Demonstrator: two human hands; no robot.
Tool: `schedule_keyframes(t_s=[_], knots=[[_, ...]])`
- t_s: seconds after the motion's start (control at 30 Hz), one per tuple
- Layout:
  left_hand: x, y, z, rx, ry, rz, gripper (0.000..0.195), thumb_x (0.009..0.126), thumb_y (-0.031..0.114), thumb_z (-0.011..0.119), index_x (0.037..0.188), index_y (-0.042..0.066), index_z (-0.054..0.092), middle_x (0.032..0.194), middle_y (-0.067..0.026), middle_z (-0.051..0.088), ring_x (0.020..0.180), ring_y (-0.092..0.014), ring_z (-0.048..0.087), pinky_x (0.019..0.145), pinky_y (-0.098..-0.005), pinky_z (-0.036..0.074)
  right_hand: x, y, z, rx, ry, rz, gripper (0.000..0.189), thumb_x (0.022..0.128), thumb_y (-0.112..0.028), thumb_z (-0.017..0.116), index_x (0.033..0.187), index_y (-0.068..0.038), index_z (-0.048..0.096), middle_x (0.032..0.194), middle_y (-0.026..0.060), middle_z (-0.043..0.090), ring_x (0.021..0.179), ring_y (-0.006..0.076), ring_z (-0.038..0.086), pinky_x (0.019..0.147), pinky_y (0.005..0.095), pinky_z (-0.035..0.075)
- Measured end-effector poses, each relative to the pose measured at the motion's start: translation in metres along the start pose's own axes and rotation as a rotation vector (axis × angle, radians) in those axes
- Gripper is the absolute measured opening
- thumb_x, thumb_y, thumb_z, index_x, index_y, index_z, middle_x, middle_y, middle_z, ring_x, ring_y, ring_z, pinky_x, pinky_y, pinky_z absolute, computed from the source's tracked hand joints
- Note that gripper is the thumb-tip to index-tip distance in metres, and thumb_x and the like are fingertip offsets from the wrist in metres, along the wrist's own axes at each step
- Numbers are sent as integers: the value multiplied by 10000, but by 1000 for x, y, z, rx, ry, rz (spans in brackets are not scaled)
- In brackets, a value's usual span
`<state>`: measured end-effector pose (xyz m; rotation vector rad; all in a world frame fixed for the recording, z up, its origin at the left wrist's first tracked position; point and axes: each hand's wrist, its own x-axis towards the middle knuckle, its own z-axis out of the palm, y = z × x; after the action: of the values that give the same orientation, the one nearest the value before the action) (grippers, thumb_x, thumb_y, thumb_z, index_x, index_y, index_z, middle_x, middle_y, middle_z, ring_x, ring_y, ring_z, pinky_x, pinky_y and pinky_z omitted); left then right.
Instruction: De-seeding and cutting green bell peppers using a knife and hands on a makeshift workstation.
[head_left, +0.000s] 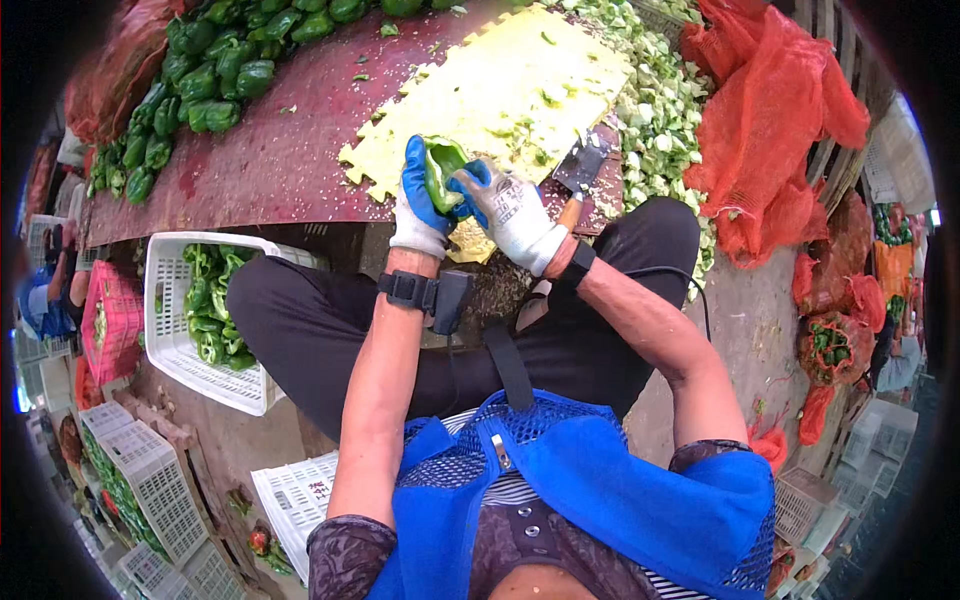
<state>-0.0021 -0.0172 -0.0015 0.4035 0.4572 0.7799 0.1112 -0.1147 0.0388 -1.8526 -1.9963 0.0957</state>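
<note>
My left hand, in a white glove with blue coating, is closed around an opened green bell pepper whose hollow faces right. The gloved fingers of my right hand reach the pepper's lower right edge; whether they grip a piece of it is hidden. Both hands are above the near edge of a yellow foam mat strewn with seeds and green scraps. A cleaver with a wooden handle lies just right of the mat, beside my right wrist.
Whole green peppers are heaped at the upper left of the red board. Chopped pale green pieces lie right of the mat, near red mesh sacks. A white crate of opened peppers stands by my left knee. People are at both far sides.
</note>
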Motion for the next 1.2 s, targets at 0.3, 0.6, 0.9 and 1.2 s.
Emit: schedule_keyframes(t_s=[0.3,0.6,0.9,1.2], knots=[[-17,5,7,-201,-42,-170,651,884,636,520,1269,112,551,1192,-151,622,1060,-381,613,904,-566,510,-2,105,-103,-105,297,268,529,784,8,602,1283,-156,541,1124,197,594,846,331,661,689,403,555],[-38,-10,48,-22,-262,-215,621,964,591,392,1317,93,511,1204,-106,623,1054,-259,640,939,-442,520,24,37,-77,111,101,-203,612,715,-81,738,1292,-116,538,1117,148,588,1012,344,595,864,406,495],[-34,-6,38,0,-131,-210,649,942,615,414,1345,112,489,1239,-147,601,1069,-345,625,918,-557,508,28,88,-42,498,466,265,240,808,95,615,1017,-19,644,937,65,687,867,120,639,780,274,522],[-36,-4,47,367,-161,91,509,1028,440,383,1361,65,463,1240,-85,582,1121,-177,577,969,-306,475,-1,3,-57,-3,-6,-8,472,760,-259,747,1132,-15,587,971,193,636,861,348,632,752,416,509]])
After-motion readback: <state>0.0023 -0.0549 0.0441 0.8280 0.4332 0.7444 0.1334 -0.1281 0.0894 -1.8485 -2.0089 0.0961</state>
